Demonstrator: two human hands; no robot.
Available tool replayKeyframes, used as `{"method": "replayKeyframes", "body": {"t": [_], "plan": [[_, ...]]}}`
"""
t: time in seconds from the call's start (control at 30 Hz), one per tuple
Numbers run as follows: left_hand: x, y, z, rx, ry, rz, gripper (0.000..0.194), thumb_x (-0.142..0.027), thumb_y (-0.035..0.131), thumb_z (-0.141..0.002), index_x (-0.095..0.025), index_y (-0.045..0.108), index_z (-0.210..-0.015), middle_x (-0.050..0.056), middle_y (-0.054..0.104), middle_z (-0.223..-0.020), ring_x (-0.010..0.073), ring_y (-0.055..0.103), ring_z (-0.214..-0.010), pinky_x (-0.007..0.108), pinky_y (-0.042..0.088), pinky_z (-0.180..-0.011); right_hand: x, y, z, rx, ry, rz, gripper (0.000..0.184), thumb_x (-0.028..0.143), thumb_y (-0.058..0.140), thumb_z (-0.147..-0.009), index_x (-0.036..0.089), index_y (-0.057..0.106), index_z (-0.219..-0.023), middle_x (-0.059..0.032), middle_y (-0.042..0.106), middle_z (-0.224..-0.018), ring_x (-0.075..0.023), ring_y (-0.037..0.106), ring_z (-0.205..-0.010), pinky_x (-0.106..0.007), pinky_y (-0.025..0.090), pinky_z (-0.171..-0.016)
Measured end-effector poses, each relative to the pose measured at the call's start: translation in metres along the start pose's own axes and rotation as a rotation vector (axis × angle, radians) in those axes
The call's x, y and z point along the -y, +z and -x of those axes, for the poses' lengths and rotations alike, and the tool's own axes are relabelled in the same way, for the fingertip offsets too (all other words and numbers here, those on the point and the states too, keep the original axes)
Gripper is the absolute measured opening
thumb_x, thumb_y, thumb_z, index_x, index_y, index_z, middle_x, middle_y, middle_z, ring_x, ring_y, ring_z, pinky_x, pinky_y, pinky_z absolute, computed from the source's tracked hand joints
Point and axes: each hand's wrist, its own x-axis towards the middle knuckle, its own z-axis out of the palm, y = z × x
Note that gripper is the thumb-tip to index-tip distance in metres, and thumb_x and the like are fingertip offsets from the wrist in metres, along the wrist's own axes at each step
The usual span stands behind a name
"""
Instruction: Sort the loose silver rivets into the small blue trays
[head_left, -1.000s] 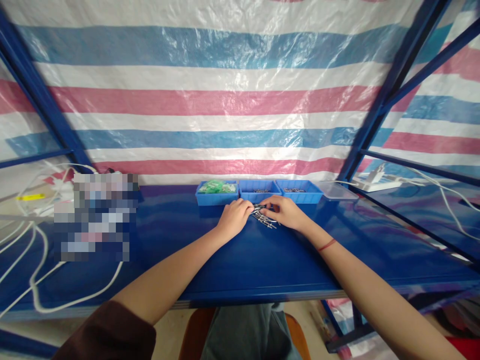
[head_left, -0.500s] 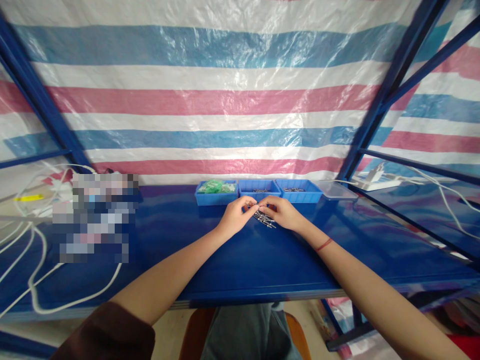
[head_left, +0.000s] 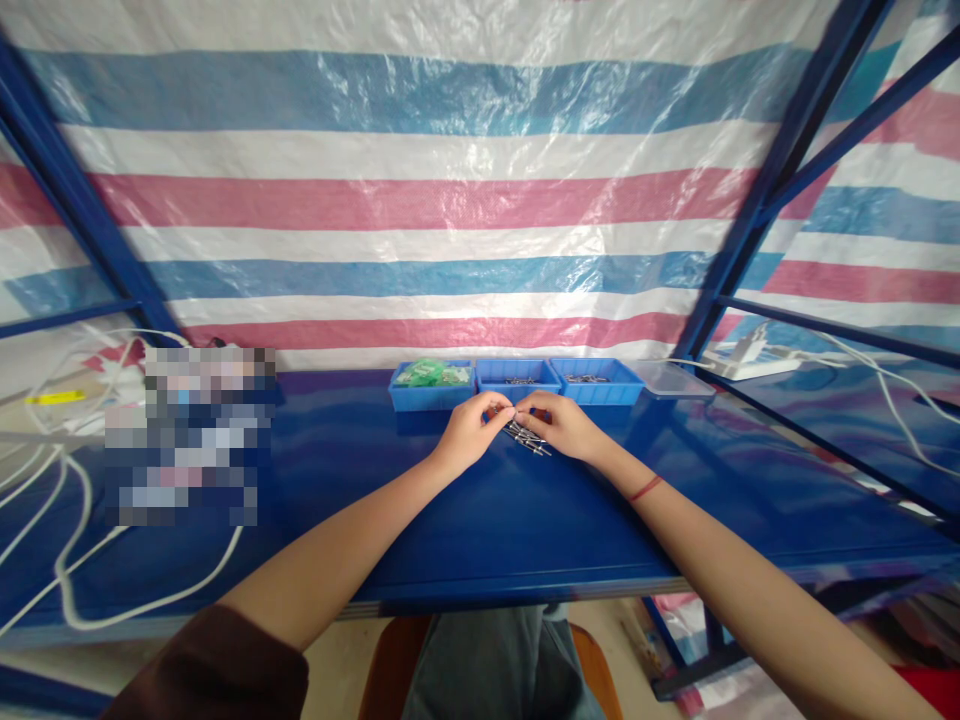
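My left hand [head_left: 472, 432] and my right hand [head_left: 562, 424] meet fingertip to fingertip over the table's middle. Both are closed in a pinch. Whatever sits between the fingertips is too small and too covered to make out. Just below them lies a loose pile of slim silvery metal pieces [head_left: 531, 440], rod-like with a thicker part, partly hidden by my right fingers. Behind my hands stand three blue bins in a row. The left bin [head_left: 431, 401] holds green-and-white packets [head_left: 433, 373]; the middle bin [head_left: 517, 366] and right bin [head_left: 628, 388] hold small metal parts.
Beside the right bin lies a clear plastic lid or tray [head_left: 675, 379]. White cables [head_left: 154, 617] loop over the left of the blue table [head_left: 510, 540], near a blurred-out area. A white power strip [head_left: 752, 358] is at the far right. Blue frame posts [head_left: 787, 140] flank a striped plastic sheet [head_left: 420, 200].
Almost nothing differs. My fingers have shifted very slightly at the pinch, and the pile and bins stay where they were.
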Motion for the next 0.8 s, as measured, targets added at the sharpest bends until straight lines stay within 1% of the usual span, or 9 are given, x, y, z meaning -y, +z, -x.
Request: {"method": "replayKeyframes", "body": {"t": [0.17,0.3,0.4,0.5,0.6,0.67,0.73,0.8], "plan": [[0.003,0.001,-0.001,-0.027,-0.010,-0.005,0.014,-0.028,0.054,-0.081,-0.019,0.062,-0.088,0.000,0.067,-0.084,0.0128,0.061,-0.076,0.022,0.044,-0.064,0.004,-0.001,-0.001,-0.084,0.001,0.004,0.019,0.032,0.053,-0.082,0.015,0.061,-0.080,-0.0056,0.061,-0.080,-0.0136,0.054,-0.068,-0.026,0.043,-0.062],[0.006,0.002,-0.002,-0.034,-0.025,-0.006,0.013,-0.026,0.054,-0.081,-0.019,0.062,-0.087,0.000,0.068,-0.084,0.0131,0.061,-0.076,0.022,0.044,-0.064,0.009,-0.003,-0.001,-0.136,0.002,0.016,0.017,0.031,0.053,-0.082,0.016,0.059,-0.079,-0.0050,0.060,-0.080,-0.0128,0.053,-0.065,-0.026,0.042,-0.061],[0.010,0.003,-0.003,0.001,-0.050,0.000,0.015,-0.027,0.052,-0.082,-0.019,0.062,-0.089,0.001,0.068,-0.087,0.0142,0.062,-0.080,0.023,0.046,-0.066,0.011,-0.003,0.000,-0.157,-0.023,0.042,0.017,0.033,0.053,-0.082,0.017,0.059,-0.081,-0.0046,0.060,-0.080,-0.0129,0.053,-0.065,-0.027,0.043,-0.062],[0.014,0.004,-0.003,0.062,-0.063,0.011,0.017,-0.027,0.049,-0.083,-0.019,0.062,-0.089,0.001,0.068,-0.090,0.0149,0.062,-0.083,0.024,0.048,-0.071,0.014,-0.004,0.001,-0.148,-0.077,0.100,0.017,0.033,0.051,-0.083,0.018,0.059,-0.081,-0.0045,0.061,-0.079,-0.0135,0.053,-0.065,-0.027,0.043,-0.064],[0.017,0.004,-0.003,0.057,-0.050,-0.044,0.019,-0.027,0.047,-0.085,-0.019,0.062,-0.094,0.002,0.067,-0.094,0.0151,0.062,-0.086,0.026,0.048,-0.077,0.016,-0.008,0.001,-0.147,-0.103,0.175,0.020,0.032,0.046,-0.086,0.018,0.059,-0.078,-0.0049,0.060,-0.077,-0.0149,0.053,-0.067,-0.028,0.043,-0.066],[0.016,0.002,-0.002,0.042,-0.048,-0.165,0.021,-0.027,0.049,-0.084,-0.019,0.061,-0.100,0.003,0.067,-0.095,0.0164,0.061,-0.088,0.029,0.046,-0.082,0.012,-0.015,0.000,-0.224,-0.068,0.248,0.023,0.033,0.044,-0.087,0.018,0.060,-0.078,-0.0059,0.060,-0.076,-0.0165,0.054,-0.069,-0.029,0.042,-0.067],[0.015,0.000,0.000,0.065,-0.067,-0.324,0.023,-0.029,0.052,-0.082,-0.020,0.061,-0.101,0.004,0.066,-0.096,0.0188,0.059,-0.090,0.033,0.045,-0.084,0.003,-0.025,0.000,-0.366,0.006,0.339,0.027,0.035,0.041,-0.087,0.017,0.061,-0.081,-0.0077,0.060,-0.077,-0.0183,0.054,-0.071,-0.031,0.042,-0.069],[0.012,-0.002,0.001,0.123,-0.090,-0.453,0.023,-0.033,0.054,-0.081,-0.022,0.064,-0.098,0.005,0.064,-0.098,0.0214,0.057,-0.093,0.036,0.044,-0.084,-0.011,-0.038,0.001,-0.525,0.109,0.430,0.030,0.037,0.040,-0.088,0.016,0.062,-0.085,-0.0100,0.060,-0.081,-0.0201,0.055,-0.074,-0.032,0.041,-0.070]]}}
